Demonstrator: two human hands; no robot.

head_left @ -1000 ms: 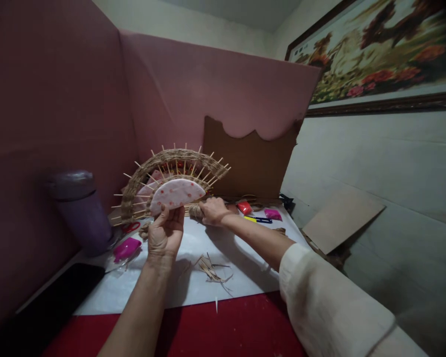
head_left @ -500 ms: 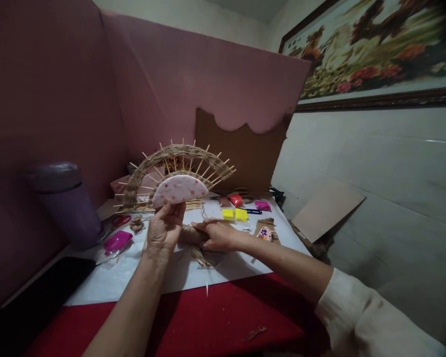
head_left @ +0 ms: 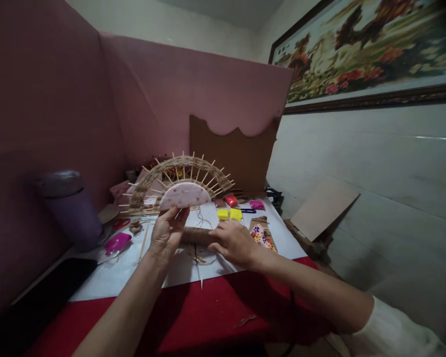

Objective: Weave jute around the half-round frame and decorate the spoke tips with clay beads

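Observation:
In the head view, my left hand (head_left: 170, 230) pinches the lower edge of a half-round woven fan (head_left: 186, 160), holding it raised above the table. Thin wooden sticks fan out through its twine bands, and a white half-circle of cloth with red dots (head_left: 185, 195) covers its centre. Below it lies a roll of brown twine (head_left: 196, 235), its left end partly behind my left hand. My right hand (head_left: 235, 243) has its fingers closed around the roll's right end. A loose strand of twine (head_left: 200, 216) hangs between fan and roll. Loose fibre ends (head_left: 196, 257) lie just in front.
Yellow packets (head_left: 229, 214), a red packet (head_left: 231, 200) and a magenta packet (head_left: 257, 205) lie behind my right hand. Patterned fabric on cardboard (head_left: 262, 235) is to its right. A purple bottle (head_left: 72, 213), another magenta packet (head_left: 118, 243) and a black flat object (head_left: 52, 287) stand or lie left.
My right hand has shifted rightward along the twine roll to its end, and more of the roll shows. The fan sits slightly lower and further right; the camera view has also shifted.

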